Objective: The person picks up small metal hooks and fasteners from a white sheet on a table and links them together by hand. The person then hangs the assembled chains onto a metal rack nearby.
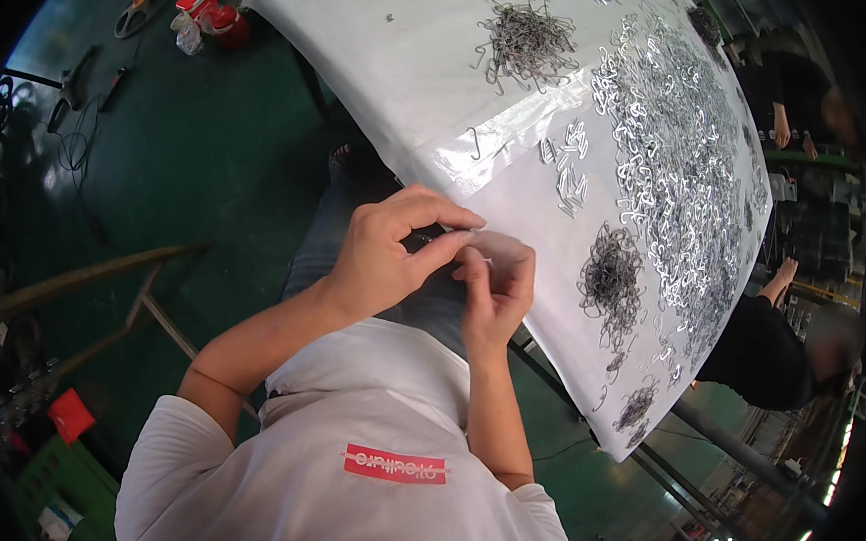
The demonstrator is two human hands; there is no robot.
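At the near edge of the white-covered table (416, 61), my two hands meet, fingertips almost touching. My left hand (383, 253) pinches thumb against forefinger. Curled beside it, my right hand (499, 292) also has thumb and forefinger pressed together. A tiny pale bit shows between the fingers, too small to name. Just beyond lies a single bent wire hook (476, 144) on a strip of clear tape (479, 159). Some short shiny metal pieces (571, 188) are to the right, near a heap of dark wire hooks (611, 276).
A wide spread of shiny bent hooks (672, 166) covers the table's right side. Another dark hook heap (528, 46) lies farther back. People in dark clothes (770, 351) are at the far right side. Red containers (210, 19) stand on the green floor, left; a wooden bar (86, 274) is nearer.
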